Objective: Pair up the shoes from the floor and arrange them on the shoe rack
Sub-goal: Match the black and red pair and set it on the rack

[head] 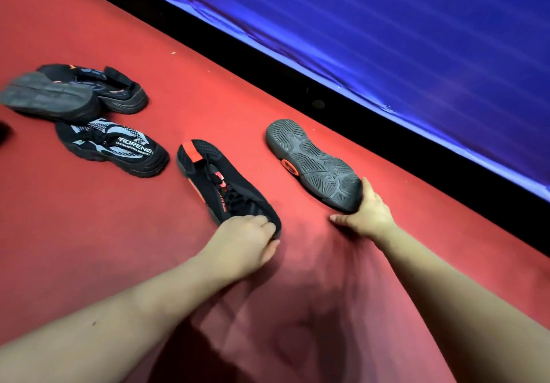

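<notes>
The left hand (247,242) curls round the toe of an upright black shoe (220,180); to its right, the right hand (369,214) grips a sole-up shoe (312,159) by its toe.

The orange-tabbed black mesh sneaker (217,180) lies centre, the overturned grey-soled sneaker (312,162) right of it, the black-and-blue printed sneaker (113,147) left, two dark shoes (59,96) beyond that.
</notes>
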Demonstrator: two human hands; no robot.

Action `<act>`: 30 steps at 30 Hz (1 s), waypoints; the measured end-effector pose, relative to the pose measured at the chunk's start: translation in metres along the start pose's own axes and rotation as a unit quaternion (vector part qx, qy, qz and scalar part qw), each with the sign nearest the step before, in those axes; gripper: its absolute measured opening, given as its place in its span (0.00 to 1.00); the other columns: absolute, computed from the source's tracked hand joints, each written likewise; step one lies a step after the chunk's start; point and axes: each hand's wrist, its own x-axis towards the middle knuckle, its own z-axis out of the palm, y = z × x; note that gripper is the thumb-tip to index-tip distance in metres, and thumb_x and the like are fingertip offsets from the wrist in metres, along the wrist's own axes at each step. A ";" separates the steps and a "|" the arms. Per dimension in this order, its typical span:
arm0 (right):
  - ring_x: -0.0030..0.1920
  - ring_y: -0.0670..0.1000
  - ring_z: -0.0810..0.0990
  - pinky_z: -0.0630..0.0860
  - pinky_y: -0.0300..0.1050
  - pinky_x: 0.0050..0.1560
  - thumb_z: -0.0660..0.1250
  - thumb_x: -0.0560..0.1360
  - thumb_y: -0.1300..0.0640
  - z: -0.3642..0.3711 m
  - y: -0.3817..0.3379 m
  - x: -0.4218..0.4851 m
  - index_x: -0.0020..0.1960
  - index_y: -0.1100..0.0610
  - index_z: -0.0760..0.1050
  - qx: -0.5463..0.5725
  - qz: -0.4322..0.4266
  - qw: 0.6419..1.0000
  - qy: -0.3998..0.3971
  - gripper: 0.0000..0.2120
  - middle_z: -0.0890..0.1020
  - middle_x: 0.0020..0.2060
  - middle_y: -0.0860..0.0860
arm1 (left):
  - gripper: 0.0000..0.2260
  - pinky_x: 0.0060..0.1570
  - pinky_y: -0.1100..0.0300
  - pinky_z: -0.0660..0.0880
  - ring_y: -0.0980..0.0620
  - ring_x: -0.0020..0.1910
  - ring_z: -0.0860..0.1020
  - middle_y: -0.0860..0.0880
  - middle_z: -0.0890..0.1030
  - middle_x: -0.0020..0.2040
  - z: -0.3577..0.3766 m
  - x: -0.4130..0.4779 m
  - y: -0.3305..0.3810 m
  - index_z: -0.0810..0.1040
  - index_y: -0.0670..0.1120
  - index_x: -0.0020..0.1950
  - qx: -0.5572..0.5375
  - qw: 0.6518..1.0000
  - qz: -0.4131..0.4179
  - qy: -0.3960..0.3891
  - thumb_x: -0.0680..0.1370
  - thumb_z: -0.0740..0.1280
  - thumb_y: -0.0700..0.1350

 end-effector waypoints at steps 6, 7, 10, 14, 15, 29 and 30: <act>0.67 0.64 0.67 0.67 0.54 0.66 0.78 0.62 0.43 0.014 -0.017 -0.007 0.73 0.59 0.57 -0.007 0.031 0.997 0.067 0.48 0.68 0.65 0.61 | 0.15 0.31 0.54 0.77 0.44 0.36 0.79 0.48 0.77 0.35 -0.020 -0.023 -0.055 0.77 0.46 0.41 0.019 0.992 -0.124 -0.021 0.74 0.55 0.52; 0.66 0.63 0.68 0.68 0.53 0.65 0.78 0.61 0.42 0.015 -0.018 -0.010 0.69 0.61 0.62 -0.011 0.028 0.997 0.072 0.45 0.69 0.63 0.61 | 0.15 0.33 0.53 0.77 0.43 0.38 0.79 0.48 0.77 0.37 -0.022 -0.026 -0.060 0.77 0.46 0.43 0.016 0.989 -0.146 -0.022 0.74 0.54 0.52; 0.57 0.59 0.75 0.73 0.50 0.54 0.78 0.58 0.39 0.014 -0.015 -0.025 0.56 0.62 0.70 0.006 0.001 0.997 0.072 0.38 0.76 0.54 0.58 | 0.14 0.41 0.50 0.78 0.42 0.46 0.78 0.46 0.77 0.47 -0.019 -0.027 -0.070 0.74 0.46 0.54 -0.002 0.975 -0.221 -0.003 0.74 0.58 0.50; 0.42 0.54 0.77 0.69 0.45 0.38 0.78 0.56 0.37 0.011 -0.015 -0.046 0.45 0.58 0.71 0.108 0.011 0.993 0.049 0.32 0.78 0.40 0.50 | 0.31 0.48 0.47 0.76 0.38 0.55 0.75 0.43 0.65 0.72 -0.021 -0.012 -0.090 0.60 0.46 0.74 0.004 0.956 -0.286 -0.060 0.72 0.65 0.45; 0.40 0.53 0.77 0.69 0.45 0.36 0.78 0.56 0.37 0.009 -0.015 -0.049 0.44 0.58 0.72 0.134 0.021 0.990 0.037 0.31 0.78 0.38 0.49 | 0.34 0.51 0.47 0.75 0.38 0.58 0.74 0.45 0.58 0.76 -0.023 -0.005 -0.096 0.55 0.48 0.76 0.011 0.952 -0.295 -0.080 0.73 0.65 0.45; 0.20 0.47 0.59 0.62 0.35 0.28 0.64 0.65 0.30 0.001 0.017 -0.077 0.41 0.61 0.73 0.677 0.230 0.664 -0.218 0.31 0.69 0.26 0.53 | 0.14 0.58 0.49 0.71 0.41 0.59 0.69 0.42 0.73 0.55 -0.033 -0.002 -0.104 0.72 0.40 0.56 0.010 0.938 -0.286 -0.197 0.72 0.63 0.43; 0.20 0.48 0.62 0.65 0.36 0.27 0.60 0.68 0.29 0.004 0.025 -0.077 0.41 0.59 0.73 0.647 0.254 0.694 -0.188 0.31 0.70 0.26 0.53 | 0.14 0.57 0.49 0.72 0.41 0.59 0.70 0.42 0.73 0.55 -0.032 -0.006 -0.106 0.73 0.40 0.56 0.016 0.939 -0.279 -0.198 0.72 0.62 0.42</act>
